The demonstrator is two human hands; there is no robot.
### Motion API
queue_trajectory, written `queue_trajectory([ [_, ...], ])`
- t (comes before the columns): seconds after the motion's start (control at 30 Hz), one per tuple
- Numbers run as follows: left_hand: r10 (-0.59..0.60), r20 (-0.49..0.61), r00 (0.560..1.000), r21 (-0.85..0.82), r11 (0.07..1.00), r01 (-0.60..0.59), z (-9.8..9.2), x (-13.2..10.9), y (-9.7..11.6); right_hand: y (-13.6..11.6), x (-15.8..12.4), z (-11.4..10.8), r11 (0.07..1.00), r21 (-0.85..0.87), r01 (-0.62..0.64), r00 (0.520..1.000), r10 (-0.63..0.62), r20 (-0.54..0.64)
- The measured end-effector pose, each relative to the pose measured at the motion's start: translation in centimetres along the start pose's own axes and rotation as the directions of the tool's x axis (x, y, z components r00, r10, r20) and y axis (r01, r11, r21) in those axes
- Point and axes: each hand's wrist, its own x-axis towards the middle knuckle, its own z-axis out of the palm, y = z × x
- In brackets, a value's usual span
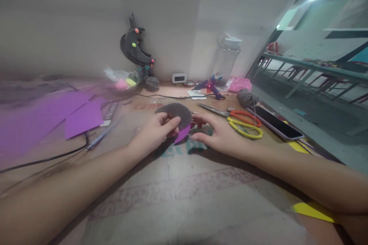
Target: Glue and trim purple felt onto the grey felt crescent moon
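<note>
Between the thumb and fingers of my left hand [167,125] is a dark grey yarn-wrapped crescent [181,111], held just above the table. A purple paper piece [183,134] sticks out below its right end. My right hand [211,132] is beside that end, thumb and fingers apart in a curve; whether a fingertip touches the edge or a thin strand there, I cannot tell. Closest to my right hand are scissors [230,114] with an orange and a yellow handle, lying behind it. The underside of the crescent is hidden.
Purple sheets [83,116] and a pen [100,136] lie left. At the back are a decorated grey crescent [129,48], a small clock [179,78], a glue gun [209,86] and a clear bottle [227,59]. A grey yarn ball [246,98] and phone [277,123] lie right, near the table's edge.
</note>
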Motion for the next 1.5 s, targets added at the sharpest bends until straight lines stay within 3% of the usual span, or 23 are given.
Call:
queue_trajectory([
  [0.13, 0.010, 0.034, 0.999, -0.011, 1.000, -0.010, 0.0, 0.0, -0.2, -0.4, 0.0, 0.6, 0.995, -0.074, 0.061, 0.998, -0.059, 0.031],
  [0.23, 0.021, 0.049, 0.999, 0.016, 1.000, -0.022, 0.1, -0.1, -0.2, -0.4, 0.0, 0.7, 0.994, -0.070, 0.082, 0.996, -0.083, -0.019],
  [0.33, 0.050, 0.093, 0.994, 0.007, 0.999, -0.051, 0.0, -0.1, -0.4, -0.1, -0.1, 0.6, 0.975, -0.182, 0.125, 0.987, -0.141, -0.081],
  [0.47, 0.079, 0.152, 0.985, -0.085, 0.994, -0.066, -0.1, -0.3, -0.5, 0.7, -0.2, 0.4, 0.842, -0.465, 0.273, 0.936, -0.345, -0.074],
  [0.57, 0.059, 0.148, 0.987, -0.047, 0.998, -0.052, 0.0, -0.7, 0.0, 1.2, -0.2, 0.3, 0.742, -0.575, 0.344, 0.898, -0.439, -0.029],
  [0.7, 0.005, 0.149, 0.989, -0.023, 1.000, -0.002, 0.2, -1.0, 0.6, 1.5, -0.1, -0.2, 0.652, -0.646, 0.397, 0.880, -0.470, 0.067],
  [0.83, -0.026, 0.121, 0.992, -0.069, 0.997, 0.035, 0.4, -0.7, -0.1, 1.5, 0.0, -0.6, 0.564, -0.707, 0.427, 0.872, -0.465, 0.156],
  [1.0, -0.055, -0.002, 0.998, -0.096, 0.994, 0.055, 0.3, 0.1, -0.8, 1.4, 0.1, -1.3, 0.631, -0.636, 0.443, 0.878, -0.450, 0.165],
  [1.1, -0.014, -0.053, 0.998, -0.089, 0.996, 0.010, 0.1, 0.4, -0.5, 1.7, 0.9, -2.8, 0.750, -0.568, 0.337, 0.914, -0.405, 0.009],
  [1.17, -0.016, -0.062, 0.998, -0.088, 0.996, 0.011, 0.0, 0.5, -0.3, 2.7, 1.8, -4.2, 0.844, -0.517, 0.144, 0.949, -0.266, -0.170],
  [1.27, -0.003, -0.045, 0.999, -0.090, 0.996, -0.002, 0.0, 0.5, -0.4, 5.5, 3.2, -5.9, 0.909, -0.388, -0.151, 0.926, -0.008, -0.378],
  [1.33, -0.001, -0.042, 0.999, -0.081, 0.997, -0.003, 0.1, 0.5, -0.5, 7.8, 4.0, -6.5, 0.916, -0.236, -0.325, 0.890, 0.212, -0.404],
  [1.5, -0.016, -0.044, 0.999, -0.093, 0.996, 0.012, 0.1, 0.5, -0.7, 12.4, 6.0, -7.2, 0.868, -0.197, -0.455, 0.872, 0.390, -0.297],
])
